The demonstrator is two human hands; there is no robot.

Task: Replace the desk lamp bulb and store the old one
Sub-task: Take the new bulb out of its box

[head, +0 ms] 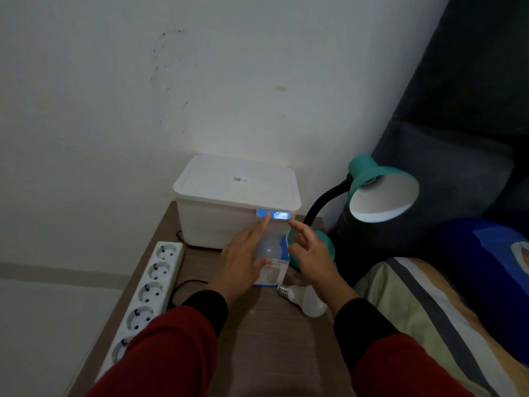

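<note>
**Socket empty, one bulb on the table, one in its box**

To the left of my left hand (pixel 243 259) lies a long white power strip (pixel 144 299), hard plastic with round sockets, on the brown wood-grain table (pixel 257 339). My left hand lies against the small bulb box (pixel 272 270), fingers almost straight, thumb on its front; I think it steadies the box more than it grips it. The box is thin blue and white card with a clear window, and a round frosted bulb shows inside. Behind both hands stands a white plastic container (pixel 237 202) with a lid, matte and with rounded corners.

My right hand (pixel 312 253) hovers just right of the box, fingers spread and relaxed, and holds nothing. Under its wrist a loose bulb (pixel 306 299) lies on its side, smooth white globe and ribbed metal screw base. Further right is the teal desk lamp (pixel 380 190), glossy metal shade, black flexible neck. Its socket looks empty.

So I judge the old bulb is already out. Still left: unpack, screw in, store.
</note>
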